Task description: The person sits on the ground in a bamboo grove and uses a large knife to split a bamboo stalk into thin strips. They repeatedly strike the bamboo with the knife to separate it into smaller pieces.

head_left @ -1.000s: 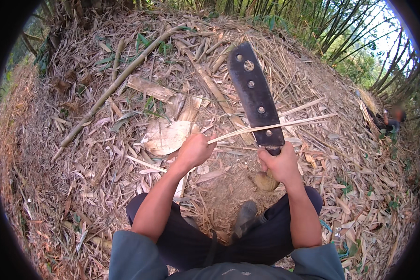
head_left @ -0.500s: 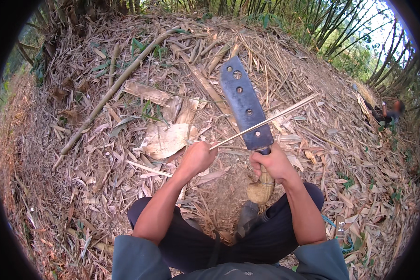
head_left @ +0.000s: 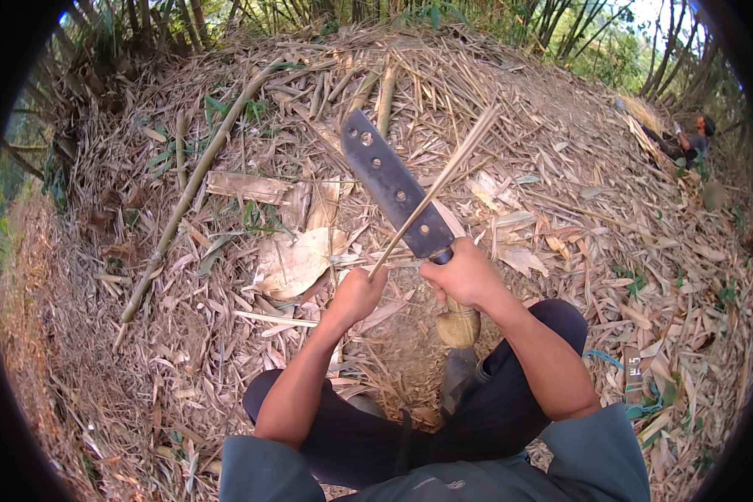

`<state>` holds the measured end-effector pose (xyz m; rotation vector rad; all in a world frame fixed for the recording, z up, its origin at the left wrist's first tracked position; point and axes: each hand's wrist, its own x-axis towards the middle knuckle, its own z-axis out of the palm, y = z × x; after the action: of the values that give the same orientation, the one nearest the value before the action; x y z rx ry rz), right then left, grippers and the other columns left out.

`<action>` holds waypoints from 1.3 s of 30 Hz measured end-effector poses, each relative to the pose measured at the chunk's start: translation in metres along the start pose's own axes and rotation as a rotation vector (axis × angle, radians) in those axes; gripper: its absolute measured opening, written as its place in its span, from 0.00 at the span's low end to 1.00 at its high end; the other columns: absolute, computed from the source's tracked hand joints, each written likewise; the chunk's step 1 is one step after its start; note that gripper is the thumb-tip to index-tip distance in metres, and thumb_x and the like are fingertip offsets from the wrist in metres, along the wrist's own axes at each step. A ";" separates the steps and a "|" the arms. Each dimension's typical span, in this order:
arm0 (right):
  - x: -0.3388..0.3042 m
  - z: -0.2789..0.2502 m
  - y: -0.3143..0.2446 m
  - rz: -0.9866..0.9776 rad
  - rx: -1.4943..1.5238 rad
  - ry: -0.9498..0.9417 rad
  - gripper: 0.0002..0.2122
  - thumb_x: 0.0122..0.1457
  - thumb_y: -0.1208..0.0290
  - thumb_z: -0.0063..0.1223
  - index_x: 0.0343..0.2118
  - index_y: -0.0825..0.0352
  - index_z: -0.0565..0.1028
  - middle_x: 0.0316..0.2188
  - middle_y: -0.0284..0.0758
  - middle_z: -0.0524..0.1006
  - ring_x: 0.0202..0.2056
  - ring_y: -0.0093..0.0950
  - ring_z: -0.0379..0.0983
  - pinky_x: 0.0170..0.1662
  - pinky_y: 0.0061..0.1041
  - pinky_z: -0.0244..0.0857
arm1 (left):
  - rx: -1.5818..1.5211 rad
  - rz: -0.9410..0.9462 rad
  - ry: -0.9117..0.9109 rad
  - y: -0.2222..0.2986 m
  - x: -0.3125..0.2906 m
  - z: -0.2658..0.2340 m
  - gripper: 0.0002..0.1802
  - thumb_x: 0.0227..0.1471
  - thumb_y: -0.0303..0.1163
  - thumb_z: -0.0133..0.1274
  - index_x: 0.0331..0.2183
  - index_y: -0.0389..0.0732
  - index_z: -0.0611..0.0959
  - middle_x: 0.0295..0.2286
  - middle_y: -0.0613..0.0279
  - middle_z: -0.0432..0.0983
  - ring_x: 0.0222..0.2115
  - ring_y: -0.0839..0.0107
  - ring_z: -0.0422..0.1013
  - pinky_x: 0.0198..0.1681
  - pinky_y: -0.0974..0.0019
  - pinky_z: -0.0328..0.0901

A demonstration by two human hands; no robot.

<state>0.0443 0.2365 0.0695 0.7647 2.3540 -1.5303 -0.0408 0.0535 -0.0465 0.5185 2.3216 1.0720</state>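
Observation:
In my right hand (head_left: pixel 470 274) is a machete (head_left: pixel 387 180), gripped at the top of its pale, bulb-ended handle. Its broad dark blade, pierced by several round holes, slants up and to the left. My left hand (head_left: pixel 358 296) is closed on the near end of a thin bamboo strip (head_left: pixel 462 156). That strip rises to the right and crosses the blade close to the handle, seemingly touching it. Motion smears its far end. Both hands are above the ground between my bent knees.
Dry bamboo leaves and split pieces litter the ground. A long bamboo pole (head_left: pixel 194 180) lies at the left, and pale sheaths (head_left: pixel 297 261) lie beyond my left hand. Another person (head_left: pixel 690 144) is low down at the far right. Bamboo stems (head_left: pixel 552 33) stand behind.
The machete blade has swung to the left and leans more. The bamboo strip has tilted up more steeply, its far end moving left and away. Both hands keep their grips.

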 end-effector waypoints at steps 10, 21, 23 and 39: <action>0.002 0.013 -0.007 -0.053 -0.076 0.137 0.16 0.50 0.64 0.62 0.23 0.75 0.75 0.16 0.41 0.76 0.19 0.33 0.76 0.28 0.32 0.68 | -0.052 -0.039 0.023 -0.005 0.007 0.001 0.33 0.60 0.48 0.49 0.21 0.23 0.78 0.14 0.40 0.70 0.17 0.58 0.71 0.27 0.50 0.65; 0.014 0.010 0.007 0.051 0.004 -0.029 0.15 0.48 0.64 0.62 0.22 0.75 0.75 0.16 0.39 0.76 0.16 0.27 0.74 0.24 0.30 0.68 | 0.020 -0.074 0.015 -0.011 0.005 0.013 0.29 0.62 0.46 0.49 0.21 0.28 0.77 0.13 0.56 0.67 0.17 0.72 0.62 0.23 0.56 0.61; 0.010 0.014 0.002 0.001 -0.028 0.049 0.16 0.48 0.63 0.61 0.23 0.76 0.75 0.15 0.42 0.76 0.17 0.31 0.75 0.25 0.32 0.68 | -0.017 -0.059 0.049 -0.015 0.010 0.015 0.30 0.61 0.46 0.49 0.21 0.27 0.77 0.13 0.52 0.68 0.17 0.68 0.65 0.24 0.55 0.62; 0.028 0.022 0.017 -0.013 0.125 -0.080 0.19 0.48 0.61 0.63 0.25 0.77 0.76 0.17 0.43 0.76 0.17 0.34 0.76 0.25 0.33 0.69 | -0.114 -0.037 0.007 -0.022 0.017 0.026 0.30 0.60 0.45 0.50 0.18 0.27 0.77 0.11 0.55 0.68 0.15 0.71 0.64 0.21 0.56 0.61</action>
<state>0.0282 0.2305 0.0340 0.7024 2.2278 -1.6936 -0.0413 0.0647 -0.0830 0.4267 2.2518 1.1816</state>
